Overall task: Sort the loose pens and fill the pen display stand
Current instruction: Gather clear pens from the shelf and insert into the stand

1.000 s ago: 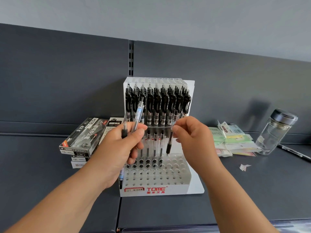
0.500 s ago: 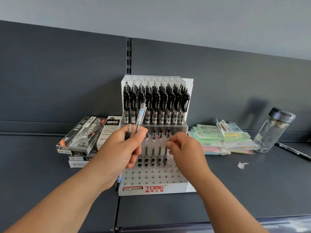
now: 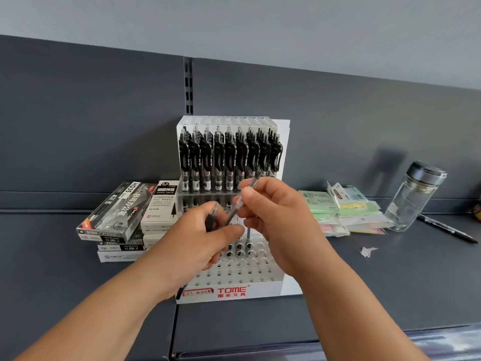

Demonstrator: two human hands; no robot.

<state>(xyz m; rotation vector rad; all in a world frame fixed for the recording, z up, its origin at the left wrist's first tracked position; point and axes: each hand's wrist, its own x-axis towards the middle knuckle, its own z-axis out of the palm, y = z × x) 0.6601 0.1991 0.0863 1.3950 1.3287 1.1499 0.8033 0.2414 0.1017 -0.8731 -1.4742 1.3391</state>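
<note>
A white tiered pen display stand (image 3: 231,291) marked TOME stands on the dark shelf. Its top tier holds several black pens (image 3: 230,158); the middle rows hold a few pens, and the front holes are bare. My left hand (image 3: 197,243) is closed around a black-gripped pen (image 3: 213,217) in front of the stand. My right hand (image 3: 281,217) pinches a clear-barrelled pen (image 3: 235,211) that slants from upper right to lower left, its lower end against my left hand's fingers.
A stack of pen boxes (image 3: 119,217) lies left of the stand. Right of it are coloured paper packs (image 3: 343,209), a glass jar with a dark lid (image 3: 413,196), a black pen (image 3: 447,228) and a paper scrap (image 3: 367,251).
My right hand has left the stand's middle row and come up to my left hand, now gripping the clear pen there. My left hand has lowered and moved right.
</note>
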